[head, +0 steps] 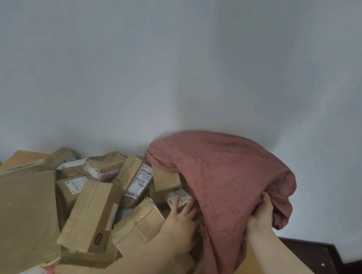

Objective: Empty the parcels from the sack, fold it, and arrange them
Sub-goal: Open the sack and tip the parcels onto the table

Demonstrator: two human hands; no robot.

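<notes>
A dusty pink cloth sack (pixel 222 171) lies bunched on the right side of the wooden table (pixel 250 266), its mouth facing left. My right hand (pixel 263 214) grips a fold of the sack at its right end and lifts it. My left hand (pixel 181 219) reaches into the sack's mouth with spread fingers, touching a labelled parcel (pixel 175 197) that sticks out of it. Several brown cardboard parcels (pixel 92 214) lie tumbled in a heap to the left of the sack, some with white shipping labels (pixel 140 182).
A large flat brown envelope (pixel 27 216) lies at the left front of the heap. The pale wall (pixel 179 73) stands right behind the table. A dark piece of furniture (pixel 320 262) sits low at the right, beyond the table's edge.
</notes>
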